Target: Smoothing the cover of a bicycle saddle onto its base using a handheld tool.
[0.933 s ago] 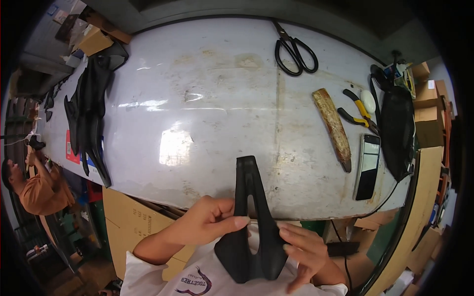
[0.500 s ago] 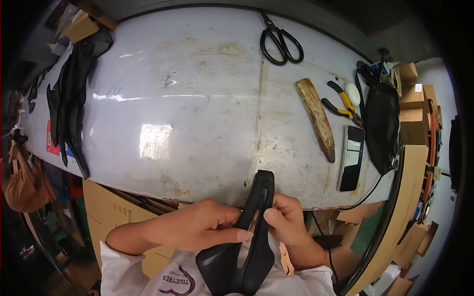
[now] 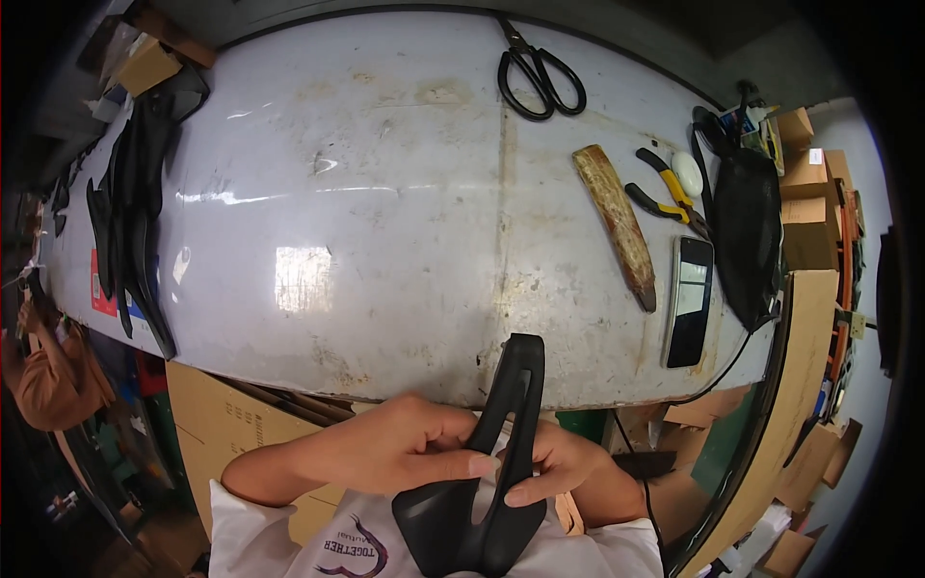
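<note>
"Holding what, closest in?"

"A black bicycle saddle (image 3: pixel 523 438), in front of the white shirt (image 3: pixel 251 525), narrow nose pointing away. The left hand (image 3: pixel 424 448) clamps its left side, thumb over the slot; the right hand (image 3: pixel 567 462) grips the other side, thumb on top, its fingers mostly hidden underneath."

"And past it?"

"On the white table (image 3: pixel 405 250), a smartphone (image 3: pixel 689 308) lies to the right, then a worn brown bar (image 3: pixel 615 226) and yellow-and-black pliers (image 3: pixel 676 188), with black-handled scissors (image 3: pixel 541 77) near the far edge."
</note>
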